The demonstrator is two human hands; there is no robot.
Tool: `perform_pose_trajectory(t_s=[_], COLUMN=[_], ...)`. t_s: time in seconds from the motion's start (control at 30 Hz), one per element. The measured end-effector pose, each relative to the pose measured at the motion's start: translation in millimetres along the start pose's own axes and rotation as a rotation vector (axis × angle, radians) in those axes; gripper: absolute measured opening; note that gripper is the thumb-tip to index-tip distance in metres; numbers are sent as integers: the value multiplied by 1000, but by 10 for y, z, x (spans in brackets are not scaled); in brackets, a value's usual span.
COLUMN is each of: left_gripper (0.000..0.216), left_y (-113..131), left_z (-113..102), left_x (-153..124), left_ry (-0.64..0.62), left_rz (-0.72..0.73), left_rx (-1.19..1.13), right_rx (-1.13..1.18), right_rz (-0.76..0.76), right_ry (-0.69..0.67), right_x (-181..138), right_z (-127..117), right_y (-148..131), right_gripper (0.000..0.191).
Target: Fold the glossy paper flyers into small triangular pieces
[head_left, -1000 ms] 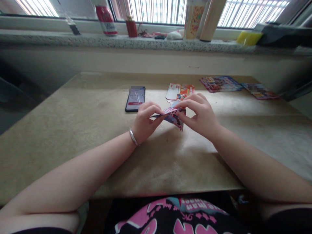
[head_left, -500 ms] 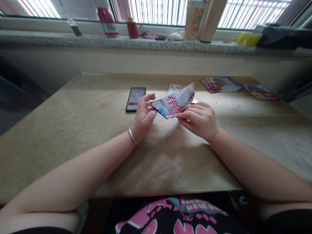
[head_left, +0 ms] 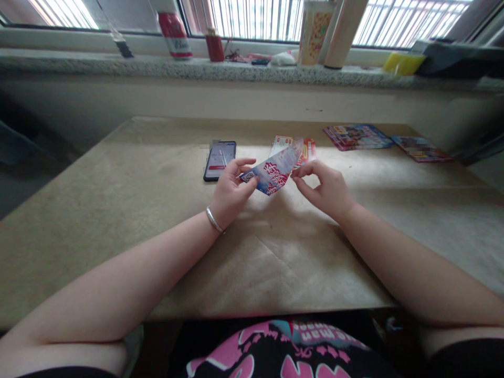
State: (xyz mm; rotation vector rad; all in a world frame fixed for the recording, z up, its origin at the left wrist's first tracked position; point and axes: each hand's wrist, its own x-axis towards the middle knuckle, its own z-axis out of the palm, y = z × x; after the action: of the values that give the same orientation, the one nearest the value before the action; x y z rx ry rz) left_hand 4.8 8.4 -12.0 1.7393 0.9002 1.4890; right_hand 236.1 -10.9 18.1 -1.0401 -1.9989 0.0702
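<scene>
A blue folded leaflet (head_left: 271,170) with red lettering and a QR code is held tilted above the table. My left hand (head_left: 233,186), a silver bangle at its wrist, grips the QR-code end with the thumb on top and fingers underneath. At the opposite edge, thumb and forefinger of my right hand (head_left: 325,189) meet in a pinch, forming a loop. Behind the leaflet lie printed papers (head_left: 310,149) in white and red, partly covered by it. Just beyond my left fingers rests a phone (head_left: 219,160), its screen lit.
Toward the table's back right are a fanned stack of colourful leaflets (head_left: 356,136) and another stack (head_left: 423,149) beside it. On the stone windowsill (head_left: 252,72) stand a red-and-white bottle (head_left: 175,37), a small red bottle (head_left: 214,46), a patterned container (head_left: 314,34) and a yellow item (head_left: 403,64).
My left thumb has come down onto the leaflet's QR-code end. My right hand has changed to a fingertip pinch at the other edge, and the leaflet's raised part has tipped left, uncovering red paper behind.
</scene>
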Motion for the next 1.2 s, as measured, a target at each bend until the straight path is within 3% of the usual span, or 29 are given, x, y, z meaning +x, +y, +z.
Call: perform_pose_trajectory(t_s=[0.07, 0.17, 0.27, 0.4, 0.6, 0.8, 1.0, 1.2], left_gripper=[27, 21, 8, 5, 13, 17, 24, 25], left_y=[26, 107, 202, 271, 235, 185, 232, 199], left_z=[-21, -45, -48, -38, -59, -66, -60, -74], left_x=[-10, -24, -24, -25, -62, -46, -68, -108], left_ry=[13, -7, -91, -215, -362, -405, -506, -400], left_rz=[69, 222, 398, 506, 627, 611, 460, 380], left_rx=[144, 368, 500, 593, 743, 758, 811, 880], right_rx=[147, 336, 404, 405, 232, 84, 2, -11], right_rz=[187, 341, 434, 382, 269, 149, 54, -2], right_ry=[1, -43, -204, -479, -584, -609, -604, -629], right_x=[24, 63, 75, 48, 42, 43, 27, 27], right_z=[-9, -58, -126, -178, -183, -181, -158, -139], right_y=[50, 132, 188, 228, 264, 261, 315, 365], right_gripper=[14, 31, 47, 47, 22, 18, 27, 21])
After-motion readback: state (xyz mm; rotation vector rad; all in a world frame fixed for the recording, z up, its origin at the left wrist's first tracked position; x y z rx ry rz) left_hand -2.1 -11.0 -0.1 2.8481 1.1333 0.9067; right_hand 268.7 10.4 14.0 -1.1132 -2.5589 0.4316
